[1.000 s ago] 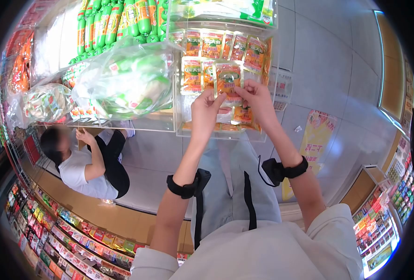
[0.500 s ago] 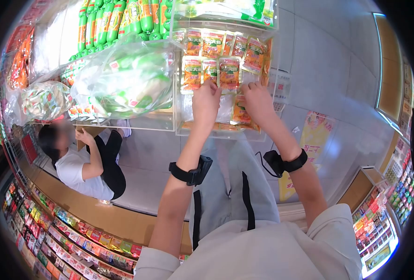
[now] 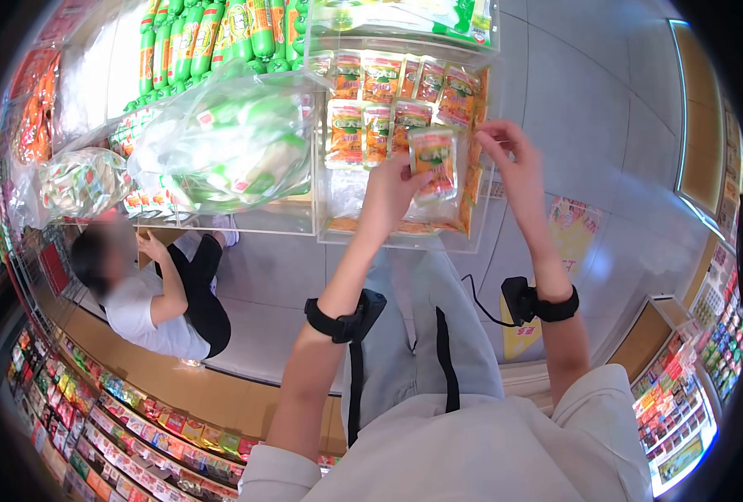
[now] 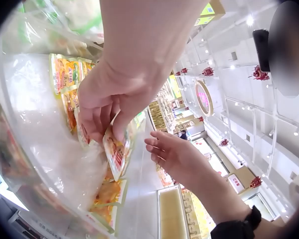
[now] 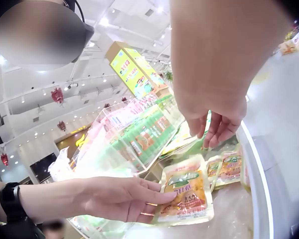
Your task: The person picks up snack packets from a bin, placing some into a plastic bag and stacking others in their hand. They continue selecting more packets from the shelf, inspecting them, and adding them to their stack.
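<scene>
Gripping one pkt [image 3: 434, 163], L hand [image 3: 390, 191] is over clear bin [image 3: 401, 242] w/ orange pkts [image 3: 344, 134], R hand [image 3: 518, 163] open nearby.

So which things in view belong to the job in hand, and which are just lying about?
Part of the job:
orange packet, pinched by the left hand
right hand, holding nothing
other orange packets in the clear bin, likely

Apparently just lying about:
green-wrapped tubes
large clear bag
yellow floor sticker
</scene>
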Demonstrator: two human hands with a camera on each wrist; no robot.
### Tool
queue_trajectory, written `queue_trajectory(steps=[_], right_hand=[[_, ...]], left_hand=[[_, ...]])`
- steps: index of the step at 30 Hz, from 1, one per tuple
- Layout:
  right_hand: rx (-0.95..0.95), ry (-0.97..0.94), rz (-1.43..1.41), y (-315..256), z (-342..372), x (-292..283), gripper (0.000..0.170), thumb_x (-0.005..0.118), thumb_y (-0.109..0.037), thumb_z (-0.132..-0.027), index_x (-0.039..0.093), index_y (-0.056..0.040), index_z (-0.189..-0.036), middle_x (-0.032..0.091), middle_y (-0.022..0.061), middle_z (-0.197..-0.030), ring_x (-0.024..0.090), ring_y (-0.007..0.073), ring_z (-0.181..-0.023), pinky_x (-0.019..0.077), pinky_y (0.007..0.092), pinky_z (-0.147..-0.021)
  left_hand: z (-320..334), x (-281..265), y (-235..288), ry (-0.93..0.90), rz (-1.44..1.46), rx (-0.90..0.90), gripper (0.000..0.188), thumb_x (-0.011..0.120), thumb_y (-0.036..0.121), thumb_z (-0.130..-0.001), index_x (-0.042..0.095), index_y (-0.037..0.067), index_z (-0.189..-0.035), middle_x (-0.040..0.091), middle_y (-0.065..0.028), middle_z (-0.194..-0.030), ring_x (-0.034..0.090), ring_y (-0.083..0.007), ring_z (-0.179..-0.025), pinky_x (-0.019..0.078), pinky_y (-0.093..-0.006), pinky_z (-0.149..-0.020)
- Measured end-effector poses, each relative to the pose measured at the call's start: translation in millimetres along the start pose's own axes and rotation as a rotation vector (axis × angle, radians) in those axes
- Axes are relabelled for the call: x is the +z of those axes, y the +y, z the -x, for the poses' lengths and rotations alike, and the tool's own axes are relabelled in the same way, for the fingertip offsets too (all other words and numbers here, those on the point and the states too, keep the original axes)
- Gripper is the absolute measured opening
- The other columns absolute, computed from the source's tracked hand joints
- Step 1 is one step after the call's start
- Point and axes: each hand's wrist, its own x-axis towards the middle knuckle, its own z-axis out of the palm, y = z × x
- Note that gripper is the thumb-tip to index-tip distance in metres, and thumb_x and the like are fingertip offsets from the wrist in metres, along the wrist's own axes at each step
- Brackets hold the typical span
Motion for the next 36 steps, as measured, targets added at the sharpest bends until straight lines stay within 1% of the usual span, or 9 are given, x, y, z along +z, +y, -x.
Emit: queue_trajectory(steps=[7,10,13,17,19,23,26,29,36], right_hand=[[0.191,0.038,-0.24,20.5,14.6,-14.5,0.013,0.056,-0.012,-0.087,0.059,-0.0004,-0.092,0.062,0.0022,-0.081,0.056,0.0077,-0.076,0.0434,0.0218,-0.07],[0.183,0.055,-0.256,19.0,13.3,-7.6,0.013,0.057,-0.011,-0.086,0.059,0.0005,-0.091,0.062,0.0037,-0.08,0.058,0.0078,-0.074,0.0452,0.0231,-0.067],[0.164,0.087,-0.224,18.0,9.6,-4.3,0.012,0.058,-0.01,-0.084,0.06,0.0011,-0.089,0.063,0.0061,-0.077,0.06,0.011,-0.069,0.0473,0.0249,-0.066],[0.023,0.099,0.08,12.7,12.5,-0.6,0.014,0.058,-0.008,-0.083,0.061,-0.0009,-0.094,0.063,0.0088,-0.083,0.061,0.018,-0.074,0.0487,0.0294,-0.071],[-0.132,-0.005,0.25,12.1,18.9,14.2,0.021,0.057,-0.004,-0.08,0.059,-0.001,-0.1,0.059,0.0134,-0.097,0.058,0.0236,-0.087,0.0479,0.0333,-0.076],[-0.339,-0.083,0.658,29.9,26.9,53.5,0.039,0.054,0.002,-0.073,0.052,-0.0004,-0.112,0.045,0.0209,-0.12,0.046,0.0329,-0.109,0.0441,0.0398,-0.086],[-0.26,-0.129,0.719,36.2,29.5,62.5,0.045,0.053,0.003,-0.07,0.05,0.0013,-0.115,0.039,0.0237,-0.124,0.041,0.0385,-0.111,0.0425,0.041,-0.089],[-0.193,-0.174,0.789,36.6,30.6,63.7,0.036,0.055,-0.003,-0.08,0.05,-0.0023,-0.116,0.038,0.0206,-0.129,0.042,0.0343,-0.112,0.0413,0.0395,-0.091],[-0.494,-0.16,0.288,-29.5,56.3,49.2,0.021,0.061,-0.009,-0.076,0.055,-0.0009,-0.094,0.054,0.0118,-0.089,0.054,0.0284,-0.081,0.0459,0.0368,-0.068]], left_hand=[[-51.3,20.6,1.3,-0.027,-0.359,0.064,0.019,0.066,0.013,-0.075,0.059,-0.004,-0.074,0.06,-0.0165,-0.065,0.057,-0.0291,-0.059,0.0429,-0.0376,-0.055],[-61.5,30.3,-7.5,0.045,-0.636,0.05,0.017,0.065,0.012,-0.078,0.058,-0.003,-0.074,0.059,-0.0103,-0.06,0.058,-0.0131,-0.057,0.0445,-0.0288,-0.051],[-53.4,40.5,-1.2,0.202,-0.741,0.06,0.026,0.067,0.015,-0.076,0.052,-0.002,-0.064,0.055,-0.0094,-0.054,0.059,-0.0213,-0.056,0.045,-0.0335,-0.053],[-29.9,35.7,38.5,0.36,-1.047,0.083,0.028,0.071,0.016,-0.072,0.051,0.0,-0.082,0.056,-0.0139,-0.076,0.058,-0.0292,-0.075,0.0467,-0.0387,-0.06],[-25.5,27.3,38.8,0.573,-1.074,0.26,0.039,0.072,0.013,-0.069,0.049,0.0,-0.098,0.054,-0.0172,-0.094,0.056,-0.0327,-0.087,0.0476,-0.0409,-0.064],[-27.3,22.6,16.3,0.48,-0.979,0.182,0.047,0.071,0.009,-0.068,0.044,0.0,-0.105,0.049,-0.0161,-0.098,0.052,-0.0325,-0.09,0.0488,-0.0394,-0.069],[-24.4,31.6,15.1,0.398,-1.018,0.151,0.047,0.07,0.007,-0.069,0.044,-0.001,-0.107,0.049,-0.0165,-0.099,0.053,-0.0329,-0.091,0.0492,-0.0403,-0.067],[-27.0,31.9,5.4,0.426,-1.056,0.124,0.046,0.067,0.006,-0.071,0.043,0.0,-0.11,0.049,-0.0167,-0.101,0.053,-0.0327,-0.094,0.0495,-0.041,-0.067],[42.7,-23.2,59.4,0.575,-0.645,0.296,0.026,0.062,0.004,-0.078,0.052,0.002,-0.103,0.052,-0.0095,-0.087,0.054,-0.0211,-0.075,0.0458,-0.0318,-0.061]])
